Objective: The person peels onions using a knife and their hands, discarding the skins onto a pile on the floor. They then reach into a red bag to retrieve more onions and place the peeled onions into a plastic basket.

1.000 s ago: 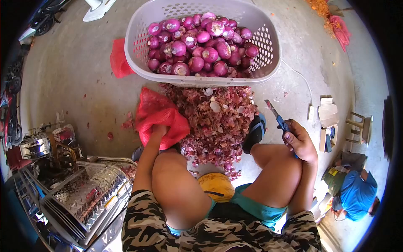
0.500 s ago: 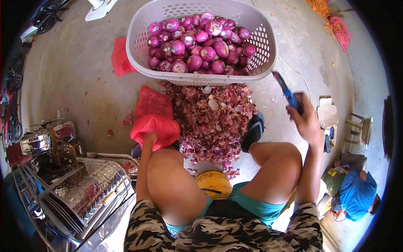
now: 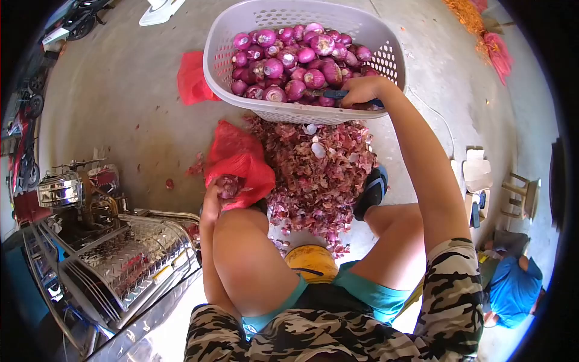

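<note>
My left hand [image 3: 212, 200] is closed around an onion [image 3: 228, 186] with dry, rough skin, at the mouth of a red mesh bag [image 3: 244, 158] beside my left knee. Over the near right side of a grey plastic basket [image 3: 265, 108], my right hand [image 3: 364, 92] grips a knife [image 3: 335, 93] with a dark and blue handle. The blade points left across the purple peeled onions [image 3: 313, 78] that fill the basket; part of it is hard to make out. Below the basket lies a heap of onion skins [image 3: 325, 169].
A yellow container [image 3: 310, 259] stands between my legs. Another red mesh piece [image 3: 196, 78] lies left of the basket. At left is a metal-framed vehicle [image 3: 114, 253]. A wooden stool [image 3: 520, 196] and a person in blue [image 3: 512, 286] are at right.
My left hand has come out of the red mesh bag with an onion. My right hand has swung left with the knife, from beside the basket to over its onions.
</note>
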Action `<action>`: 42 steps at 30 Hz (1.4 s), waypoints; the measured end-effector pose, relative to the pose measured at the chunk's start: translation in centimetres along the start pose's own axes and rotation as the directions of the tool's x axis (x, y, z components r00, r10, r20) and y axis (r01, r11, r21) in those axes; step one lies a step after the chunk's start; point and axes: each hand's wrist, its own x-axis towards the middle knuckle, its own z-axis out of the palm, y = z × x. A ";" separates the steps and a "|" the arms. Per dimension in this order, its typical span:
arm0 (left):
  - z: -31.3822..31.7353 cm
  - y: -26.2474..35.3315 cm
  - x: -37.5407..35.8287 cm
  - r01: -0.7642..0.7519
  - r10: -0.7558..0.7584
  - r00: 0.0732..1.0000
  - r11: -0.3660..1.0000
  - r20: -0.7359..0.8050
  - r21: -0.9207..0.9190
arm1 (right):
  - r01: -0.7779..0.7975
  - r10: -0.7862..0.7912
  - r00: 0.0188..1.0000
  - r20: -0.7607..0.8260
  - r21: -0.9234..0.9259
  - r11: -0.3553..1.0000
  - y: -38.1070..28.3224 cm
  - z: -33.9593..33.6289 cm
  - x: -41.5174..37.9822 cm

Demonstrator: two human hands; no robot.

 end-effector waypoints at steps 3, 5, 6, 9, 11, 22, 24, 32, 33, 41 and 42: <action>1.5 1.4 0.5 -0.004 0.006 0.999 0.998 -0.032 0.059 | -0.002 0.002 1.000 0.004 0.007 1.000 0.5 0.2 0.5; 5.2 3.6 0.7 0.078 -0.023 0.958 0.981 -0.287 0.180 | 0.019 -0.019 0.999 -0.037 0.003 1.000 0.4 0.5 0.1; 6.5 4.6 0.8 0.110 -0.038 0.947 0.972 -0.318 0.210 | 0.028 -0.028 0.998 -0.058 0.000 1.000 0.3 0.7 -0.2; 8.4 6.4 1.6 0.166 -0.061 0.926 0.953 -0.373 0.255 | 0.028 -0.035 0.987 -0.154 -0.051 0.998 -0.7 0.5 -1.7; 8.5 7.4 1.9 0.156 -0.061 0.929 0.959 -0.364 0.237 | 0.143 -0.148 0.942 -0.302 -0.037 0.989 0.8 0.7 -0.9; 17.0 12.2 3.7 0.166 -0.102 0.967 0.946 -0.232 0.277 | 0.489 -0.393 0.825 -0.405 0.166 0.856 -4.3 3.8 -14.7; 18.4 11.9 4.2 0.203 -0.130 0.961 0.932 -0.244 0.299 | 0.448 -0.418 0.839 -0.350 0.008 0.894 -4.4 6.1 -13.8; 22.3 9.7 6.5 0.196 -0.123 0.959 0.939 -0.255 0.283 | 0.336 -0.197 0.889 -0.413 0.299 0.893 -5.1 7.5 -15.1; 22.8 9.2 6.6 0.189 -0.134 0.958 0.961 -0.253 0.204 | 0.341 -0.146 0.881 -0.450 0.388 0.856 -5.4 7.6 -15.7; 24.8 4.4 8.0 0.090 -0.103 0.978 0.993 -0.182 -0.080 | 0.530 0.036 0.788 -0.614 0.708 0.468 -6.5 12.7 -13.7; 25.0 4.1 7.7 0.078 -0.091 0.977 0.994 -0.191 -0.074 | 0.522 0.035 0.793 -0.608 0.709 0.474 -6.5 13.1 -13.4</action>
